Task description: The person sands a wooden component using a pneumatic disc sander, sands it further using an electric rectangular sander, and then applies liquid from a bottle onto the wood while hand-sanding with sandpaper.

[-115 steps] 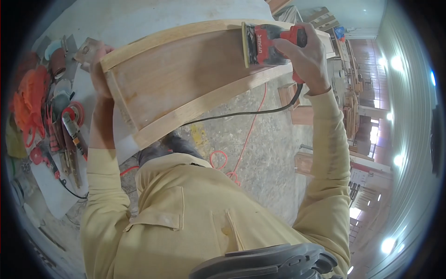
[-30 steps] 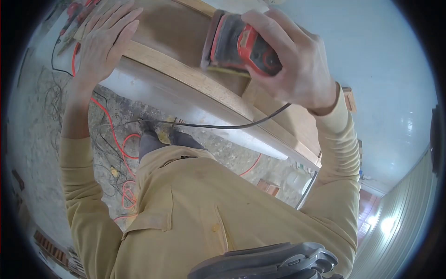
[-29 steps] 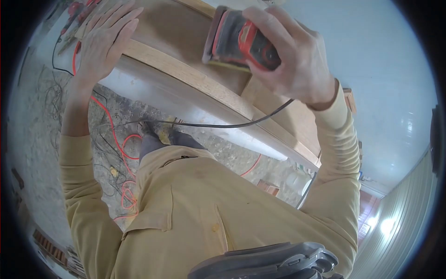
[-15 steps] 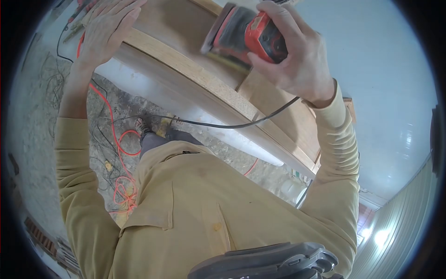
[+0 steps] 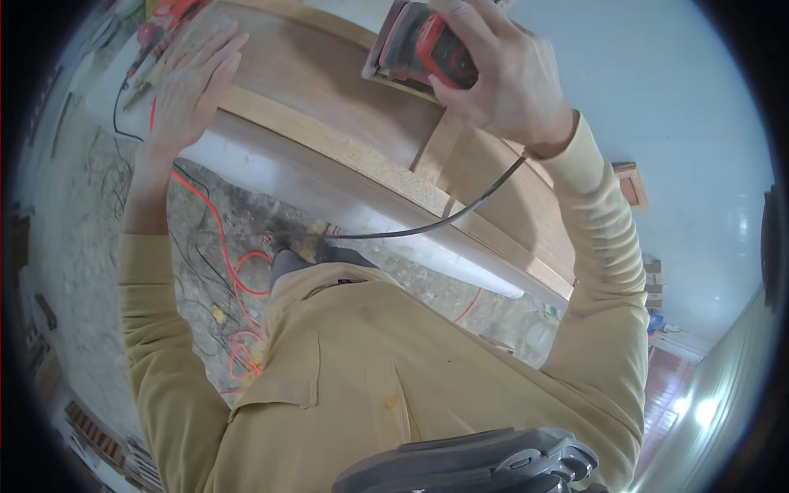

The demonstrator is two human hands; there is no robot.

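Observation:
My right hand (image 5: pixel 514 86) is wrapped around a red and black electric sander (image 5: pixel 427 45), at the top of the view. Under it lies a framed wooden panel (image 5: pixel 329 70), like a cabinet door; I cannot tell whether the sanding pad touches it. From the sander's side a black power cord (image 5: pixel 427 230) hangs across the panel's near edge. My left hand (image 5: pixel 193 94) rests with fingers stretched out on the panel's left end. Just beyond those fingers sits a red tool (image 5: pixel 177 12), partly cut off.
An orange-red hose (image 5: pixel 218 218) runs down and coils on the floor beside my feet, among thin dark cables. A small wooden frame (image 5: pixel 633 185) lies to the right on a pale surface (image 5: pixel 682 107). A grey respirator (image 5: pixel 468 464) shows at the bottom.
The sander has shifted slightly away and to the left. My left hand appears lower and more of the red tool shows at top left; the whole view has tilted a little.

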